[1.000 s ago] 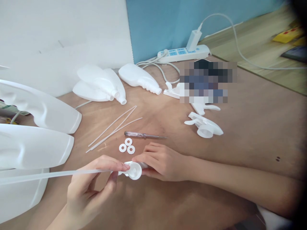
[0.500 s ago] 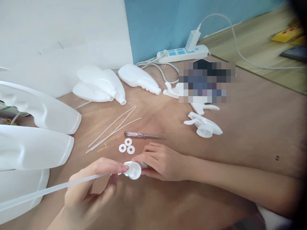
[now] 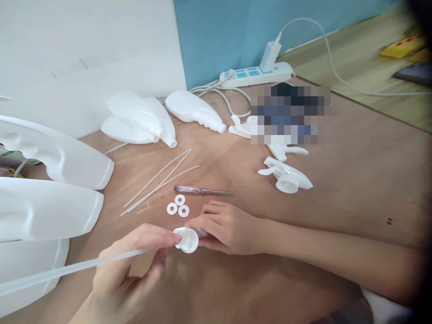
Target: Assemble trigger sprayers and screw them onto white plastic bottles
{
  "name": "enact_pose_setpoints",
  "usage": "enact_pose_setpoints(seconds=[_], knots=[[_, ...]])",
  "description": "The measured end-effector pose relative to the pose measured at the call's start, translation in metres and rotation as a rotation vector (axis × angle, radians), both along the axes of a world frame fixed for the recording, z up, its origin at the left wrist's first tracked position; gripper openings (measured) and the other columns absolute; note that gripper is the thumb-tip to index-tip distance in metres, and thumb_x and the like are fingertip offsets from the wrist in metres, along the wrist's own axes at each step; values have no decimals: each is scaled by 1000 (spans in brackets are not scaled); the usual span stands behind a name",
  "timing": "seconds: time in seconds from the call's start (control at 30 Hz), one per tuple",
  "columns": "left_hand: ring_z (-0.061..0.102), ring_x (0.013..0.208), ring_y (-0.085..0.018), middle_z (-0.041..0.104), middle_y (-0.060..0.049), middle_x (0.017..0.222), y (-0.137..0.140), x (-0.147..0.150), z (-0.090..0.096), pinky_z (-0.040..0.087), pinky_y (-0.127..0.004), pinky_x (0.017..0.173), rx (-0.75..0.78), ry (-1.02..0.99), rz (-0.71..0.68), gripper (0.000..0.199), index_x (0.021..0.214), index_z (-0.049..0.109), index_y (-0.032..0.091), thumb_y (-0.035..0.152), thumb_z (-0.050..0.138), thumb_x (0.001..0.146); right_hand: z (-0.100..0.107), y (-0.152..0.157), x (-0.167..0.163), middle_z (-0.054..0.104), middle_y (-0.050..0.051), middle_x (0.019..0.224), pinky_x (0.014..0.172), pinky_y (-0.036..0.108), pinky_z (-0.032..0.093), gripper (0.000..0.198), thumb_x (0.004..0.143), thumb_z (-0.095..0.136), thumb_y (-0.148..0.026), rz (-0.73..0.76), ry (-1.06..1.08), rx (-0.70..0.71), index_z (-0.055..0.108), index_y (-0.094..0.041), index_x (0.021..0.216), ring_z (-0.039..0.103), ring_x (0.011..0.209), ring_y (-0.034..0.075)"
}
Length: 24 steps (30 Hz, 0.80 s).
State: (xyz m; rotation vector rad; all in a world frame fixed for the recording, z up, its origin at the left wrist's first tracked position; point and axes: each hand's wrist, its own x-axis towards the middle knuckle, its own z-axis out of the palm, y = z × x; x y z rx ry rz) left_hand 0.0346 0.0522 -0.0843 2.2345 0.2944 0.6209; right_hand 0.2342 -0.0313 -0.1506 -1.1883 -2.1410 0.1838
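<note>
A white trigger spray head [image 3: 189, 240] is low in the middle of the view, its round collar turned up toward me. My right hand [image 3: 229, 228] comes in from the right and wraps around the body of the spray head, hiding most of it. From the lower left, my left hand [image 3: 135, 261] pinches a long translucent dip tube [image 3: 64, 271] between thumb and fingers. Its index fingertip rests at the collar's left edge. The fingers hide the near end of the tube. Several white ring washers [image 3: 180, 200] lie just beyond the hands.
Past the washers lie a screwdriver [image 3: 202, 191] and thin tubes [image 3: 158, 186]. More spray heads [image 3: 286, 180] are at right. White bottles [image 3: 194, 110] lie at the back and large ones [image 3: 50, 207] at left. Behind is a power strip [image 3: 256, 74] with cables.
My left hand and the tube have shifted very slightly to the right against the spray head. My right hand keeps its hold, and the things on the table have stayed put.
</note>
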Motion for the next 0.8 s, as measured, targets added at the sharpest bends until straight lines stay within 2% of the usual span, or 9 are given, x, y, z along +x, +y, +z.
enact_pose_setpoints(seconds=[0.43,0.8], knots=[[63,85,-17,66,-6,90,-1,-3,4,55,-25,70,86,34,-23,40,98,54,15,-10,46,69,-1,0,1,67,5,89,64,28,43,24,89,45,-29,5,6,2,55,-10,100,54,71,15],[64,84,-17,67,-4,86,-2,2,5,55,-24,69,95,33,-6,39,96,55,17,-9,46,68,-1,0,0,67,6,87,65,28,44,25,89,43,-30,1,3,-16,55,-10,100,56,72,15]])
